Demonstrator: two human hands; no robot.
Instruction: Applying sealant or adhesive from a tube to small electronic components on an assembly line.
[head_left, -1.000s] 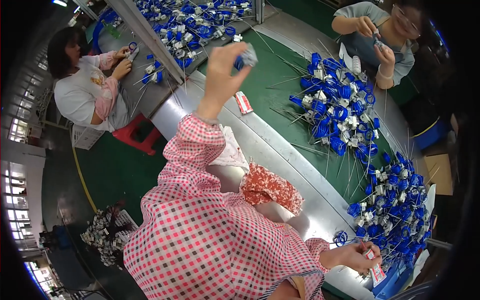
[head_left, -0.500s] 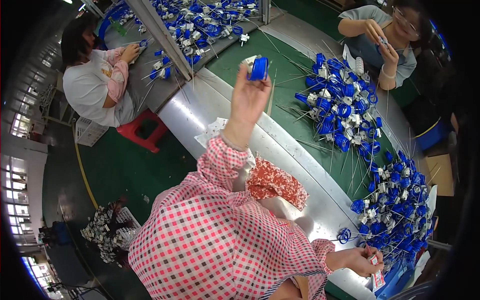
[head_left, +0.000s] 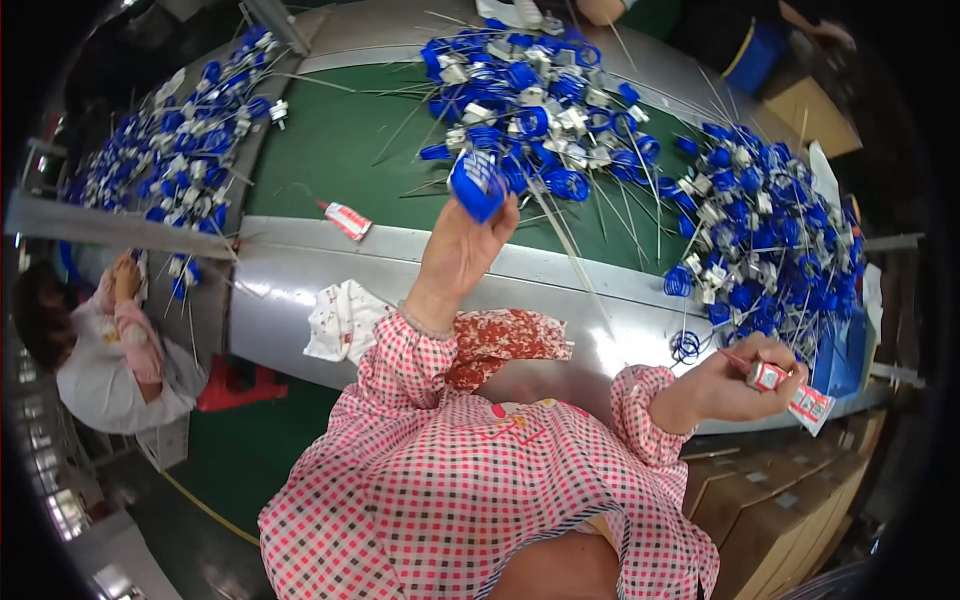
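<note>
We note left hand (head_left: 455, 250) grip closed on a light, springy blue wire coil (head_left: 478, 186) at 12 o'clock, best pinched by its body; right hand (head_left: 735, 385) grips a small glue tube (head_left: 785, 392).

Left hand (head_left: 462, 250) lifts blue coil (head_left: 478, 186); right hand (head_left: 742, 378) holds tube (head_left: 790, 392).

The tube's (head_left: 790, 392) near end is hidden in the right hand (head_left: 745, 378); its print is too small to tell.
</note>
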